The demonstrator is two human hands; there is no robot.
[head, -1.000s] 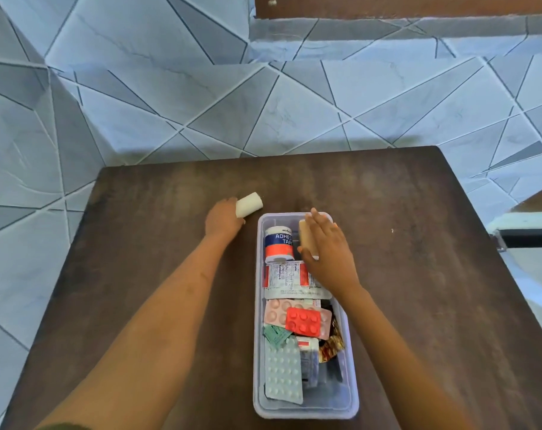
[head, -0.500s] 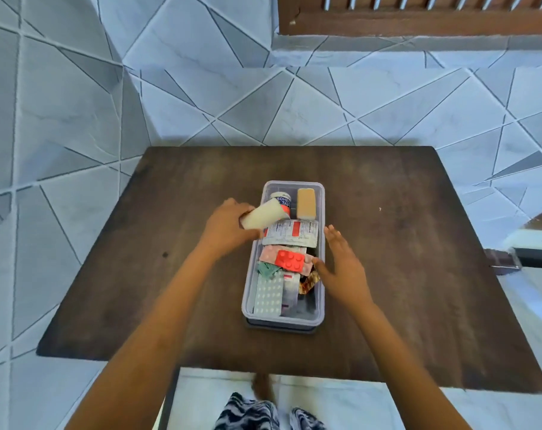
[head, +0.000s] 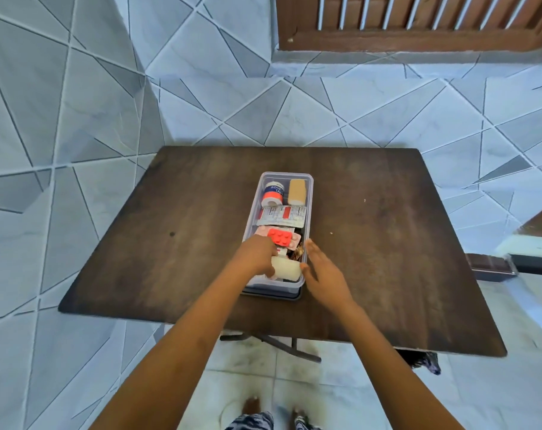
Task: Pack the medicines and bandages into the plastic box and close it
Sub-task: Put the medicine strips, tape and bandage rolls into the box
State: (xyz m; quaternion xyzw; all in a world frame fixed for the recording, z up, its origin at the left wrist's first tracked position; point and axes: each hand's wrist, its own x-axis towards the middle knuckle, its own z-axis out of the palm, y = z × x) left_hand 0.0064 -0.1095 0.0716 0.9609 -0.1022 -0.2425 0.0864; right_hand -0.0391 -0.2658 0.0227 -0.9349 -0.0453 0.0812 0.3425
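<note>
The clear plastic box stands open on the dark wooden table. At its far end lie an adhesive tape roll and a tan bandage roll. Pill strips fill the middle, a silver one and a red blister pack on top. My left hand holds a white bandage roll down in the near end of the box. My right hand rests open against the box's near right rim, fingers spread. A dark flat piece, apparently the lid, shows under the box's near edge.
The table stands on a tiled floor against a tiled wall with a wooden window frame above. A dark object sits off the table's right edge. My feet show below.
My left hand carried the white bandage roll from beside the box's far end to inside its near end. My right hand left the tan bandage roll and drew back to the near right rim.
</note>
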